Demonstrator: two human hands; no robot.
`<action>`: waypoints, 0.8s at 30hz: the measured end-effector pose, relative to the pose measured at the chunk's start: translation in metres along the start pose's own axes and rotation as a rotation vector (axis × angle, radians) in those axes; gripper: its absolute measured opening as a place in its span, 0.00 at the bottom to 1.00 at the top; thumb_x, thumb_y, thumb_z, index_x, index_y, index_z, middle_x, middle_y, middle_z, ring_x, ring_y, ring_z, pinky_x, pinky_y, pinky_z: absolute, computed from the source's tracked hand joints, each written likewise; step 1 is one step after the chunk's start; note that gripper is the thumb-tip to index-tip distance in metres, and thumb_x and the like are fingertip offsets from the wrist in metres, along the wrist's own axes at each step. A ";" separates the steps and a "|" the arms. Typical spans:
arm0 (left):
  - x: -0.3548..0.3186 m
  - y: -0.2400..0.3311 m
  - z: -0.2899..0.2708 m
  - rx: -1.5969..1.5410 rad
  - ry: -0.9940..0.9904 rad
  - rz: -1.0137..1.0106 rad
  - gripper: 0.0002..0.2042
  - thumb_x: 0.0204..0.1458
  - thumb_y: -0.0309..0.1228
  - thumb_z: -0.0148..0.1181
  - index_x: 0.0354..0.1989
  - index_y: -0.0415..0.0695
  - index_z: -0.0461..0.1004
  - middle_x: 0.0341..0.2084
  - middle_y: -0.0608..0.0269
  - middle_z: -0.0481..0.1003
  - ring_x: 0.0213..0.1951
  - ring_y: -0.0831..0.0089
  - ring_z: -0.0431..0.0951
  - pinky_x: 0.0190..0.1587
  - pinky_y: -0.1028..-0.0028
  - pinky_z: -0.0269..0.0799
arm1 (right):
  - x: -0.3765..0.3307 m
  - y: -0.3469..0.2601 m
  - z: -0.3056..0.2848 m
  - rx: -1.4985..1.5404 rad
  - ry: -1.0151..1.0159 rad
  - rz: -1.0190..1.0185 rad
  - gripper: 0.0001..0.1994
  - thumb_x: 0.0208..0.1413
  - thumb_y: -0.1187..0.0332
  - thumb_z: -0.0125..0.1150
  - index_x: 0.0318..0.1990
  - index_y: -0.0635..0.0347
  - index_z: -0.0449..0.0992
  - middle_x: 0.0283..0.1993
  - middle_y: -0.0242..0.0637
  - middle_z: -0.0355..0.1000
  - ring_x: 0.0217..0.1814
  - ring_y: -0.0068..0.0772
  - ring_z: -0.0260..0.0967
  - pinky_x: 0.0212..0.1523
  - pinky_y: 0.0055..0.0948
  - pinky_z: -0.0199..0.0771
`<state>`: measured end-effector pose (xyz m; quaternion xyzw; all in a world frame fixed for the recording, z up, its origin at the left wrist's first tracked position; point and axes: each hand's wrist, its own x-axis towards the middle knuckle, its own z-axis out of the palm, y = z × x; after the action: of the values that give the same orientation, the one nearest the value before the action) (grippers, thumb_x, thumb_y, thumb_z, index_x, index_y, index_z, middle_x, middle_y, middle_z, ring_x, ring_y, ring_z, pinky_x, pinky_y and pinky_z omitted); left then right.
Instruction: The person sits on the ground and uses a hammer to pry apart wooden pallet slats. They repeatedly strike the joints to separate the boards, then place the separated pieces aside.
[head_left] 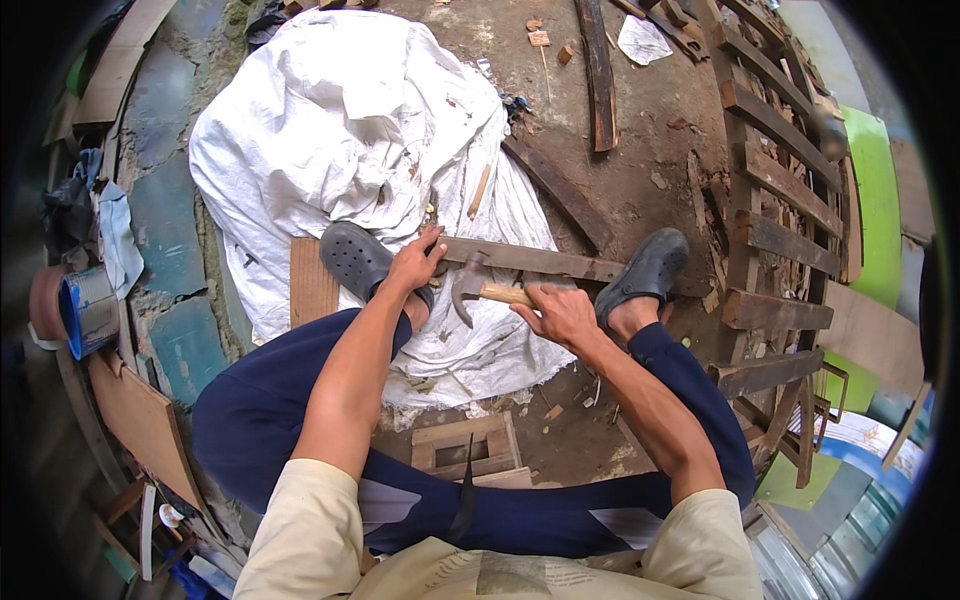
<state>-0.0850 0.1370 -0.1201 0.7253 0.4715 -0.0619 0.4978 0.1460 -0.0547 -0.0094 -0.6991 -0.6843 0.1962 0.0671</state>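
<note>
My right hand (558,312) grips the wooden handle of a claw hammer (472,287), whose steel head hangs just below a dark wooden plank (540,260). My left hand (415,262) presses down on the left end of that plank, which lies across a white woven sheet (340,120). The plank's right end runs under my right foot in a dark clog (650,268). My left foot, in another dark clog (355,258), rests by my left hand. I sit with knees spread in dark blue trousers.
A wooden pallet (775,190) of dark slats stands on the right. Loose planks (598,75) lie on the dirt ahead. A small wooden frame (468,450) sits between my legs. A blue paint tin (88,308) and boards line the left wall.
</note>
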 end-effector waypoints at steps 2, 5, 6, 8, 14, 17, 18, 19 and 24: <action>0.001 0.001 0.000 0.005 -0.013 -0.008 0.26 0.62 0.46 0.52 0.67 0.52 0.65 0.68 0.51 0.61 0.69 0.55 0.61 0.68 0.66 0.56 | 0.000 -0.004 -0.017 0.001 -0.044 -0.194 0.21 0.60 0.44 0.56 0.37 0.55 0.74 0.26 0.38 0.74 0.24 0.45 0.76 0.23 0.43 0.74; 0.005 -0.010 0.002 0.024 0.015 0.024 0.26 0.61 0.46 0.52 0.67 0.55 0.66 0.68 0.55 0.61 0.67 0.55 0.62 0.68 0.64 0.58 | 0.010 -0.001 -0.026 -0.003 -0.115 -0.469 0.21 0.61 0.44 0.55 0.41 0.55 0.74 0.29 0.40 0.75 0.28 0.47 0.76 0.27 0.43 0.75; 0.005 -0.012 0.002 0.031 0.011 0.023 0.26 0.61 0.46 0.52 0.67 0.56 0.66 0.69 0.57 0.60 0.67 0.55 0.63 0.67 0.63 0.59 | 0.014 0.003 -0.017 -0.021 -0.122 -0.280 0.21 0.61 0.44 0.55 0.41 0.55 0.74 0.29 0.40 0.75 0.28 0.48 0.76 0.27 0.44 0.76; 0.005 -0.001 0.001 0.039 -0.021 0.018 0.25 0.61 0.47 0.52 0.67 0.56 0.66 0.69 0.57 0.60 0.67 0.55 0.63 0.67 0.63 0.59 | 0.015 0.011 0.004 -0.069 -0.151 0.112 0.21 0.61 0.45 0.55 0.41 0.55 0.74 0.30 0.41 0.75 0.29 0.49 0.76 0.28 0.44 0.76; 0.003 -0.001 -0.006 0.008 -0.018 -0.005 0.26 0.61 0.48 0.53 0.66 0.54 0.67 0.66 0.53 0.64 0.67 0.54 0.63 0.68 0.64 0.58 | -0.005 0.011 -0.007 -0.004 0.041 -0.080 0.20 0.60 0.44 0.57 0.38 0.54 0.74 0.22 0.35 0.69 0.23 0.43 0.74 0.22 0.40 0.72; 0.005 -0.006 0.002 -0.007 -0.008 0.024 0.26 0.60 0.48 0.54 0.66 0.52 0.67 0.65 0.50 0.65 0.68 0.54 0.62 0.68 0.65 0.57 | -0.007 0.007 -0.009 -0.041 -0.021 -0.275 0.20 0.61 0.45 0.56 0.39 0.54 0.74 0.23 0.35 0.70 0.23 0.43 0.74 0.21 0.41 0.72; 0.006 -0.010 0.000 0.002 0.005 0.026 0.26 0.60 0.48 0.55 0.66 0.52 0.68 0.65 0.50 0.65 0.68 0.54 0.62 0.68 0.65 0.57 | 0.001 0.009 -0.002 -0.050 -0.016 -0.167 0.20 0.61 0.45 0.56 0.39 0.54 0.74 0.23 0.36 0.70 0.22 0.43 0.74 0.21 0.41 0.72; 0.005 -0.008 0.001 -0.019 -0.013 0.014 0.26 0.60 0.48 0.55 0.65 0.52 0.68 0.65 0.50 0.65 0.68 0.54 0.61 0.68 0.65 0.56 | 0.003 0.012 0.007 -0.056 -0.025 -0.049 0.20 0.61 0.45 0.56 0.39 0.54 0.74 0.23 0.36 0.71 0.22 0.44 0.73 0.21 0.41 0.72; 0.006 -0.004 -0.002 -0.040 0.017 0.053 0.26 0.61 0.48 0.54 0.65 0.51 0.68 0.64 0.48 0.66 0.68 0.53 0.62 0.67 0.65 0.58 | -0.008 -0.003 0.009 0.060 0.019 0.015 0.21 0.61 0.44 0.55 0.35 0.54 0.74 0.23 0.38 0.73 0.20 0.45 0.74 0.20 0.40 0.73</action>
<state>-0.0855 0.1426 -0.1257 0.7278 0.4576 -0.0330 0.5098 0.1400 -0.0644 -0.0155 -0.7039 -0.6721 0.2105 0.0928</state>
